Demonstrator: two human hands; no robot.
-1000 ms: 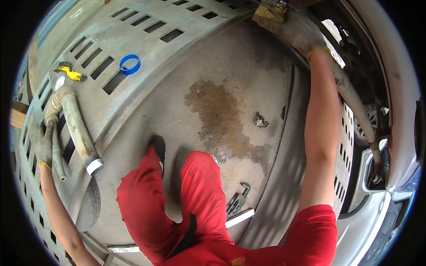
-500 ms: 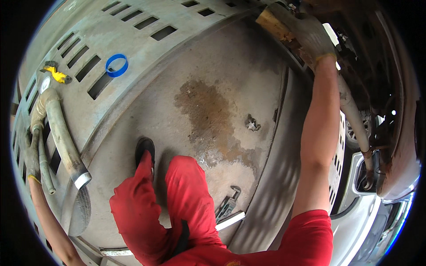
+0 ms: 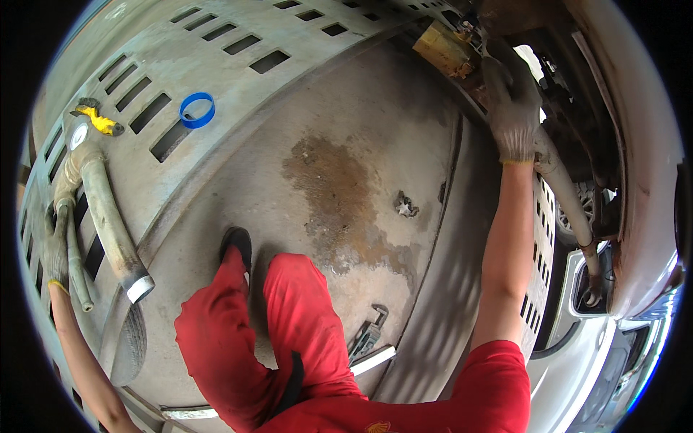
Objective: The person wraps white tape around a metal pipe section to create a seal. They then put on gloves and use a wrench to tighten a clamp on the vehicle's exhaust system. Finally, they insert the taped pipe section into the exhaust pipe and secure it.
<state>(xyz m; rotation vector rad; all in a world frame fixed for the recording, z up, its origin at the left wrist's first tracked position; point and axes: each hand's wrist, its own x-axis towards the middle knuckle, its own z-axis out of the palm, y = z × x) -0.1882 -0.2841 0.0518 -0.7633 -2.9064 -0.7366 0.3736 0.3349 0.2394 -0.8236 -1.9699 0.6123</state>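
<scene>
At the far left, my gloved left hand (image 3: 56, 249) is closed around a bent pipe (image 3: 108, 209). This worn, greenish-grey pipe has a dark band and a bright silvery end, and a thinner tube (image 3: 78, 274) runs beside it. At the upper right, my gloved right hand (image 3: 514, 108) reaches under the vehicle beside a rusty yellowish cylinder (image 3: 444, 50). Its visible fingers are stretched out and apart, though their tips fade into shadow. A long grey pipe (image 3: 567, 184) passes behind the right wrist.
A blue ring (image 3: 197, 110) and a yellow-handled brush (image 3: 99, 121) lie on the slotted metal panel (image 3: 238, 86) at left. On the stained floor are a pipe wrench (image 3: 368, 334), a white bar (image 3: 373, 360) and a crumpled scrap (image 3: 406, 206). Vehicle bodywork (image 3: 650, 144) overhangs the right.
My right hand has come off the yellowish cylinder and drawn back toward me, uncovering more of it. My left hand still grips the bent pipe, and the whole view has shifted slightly.
</scene>
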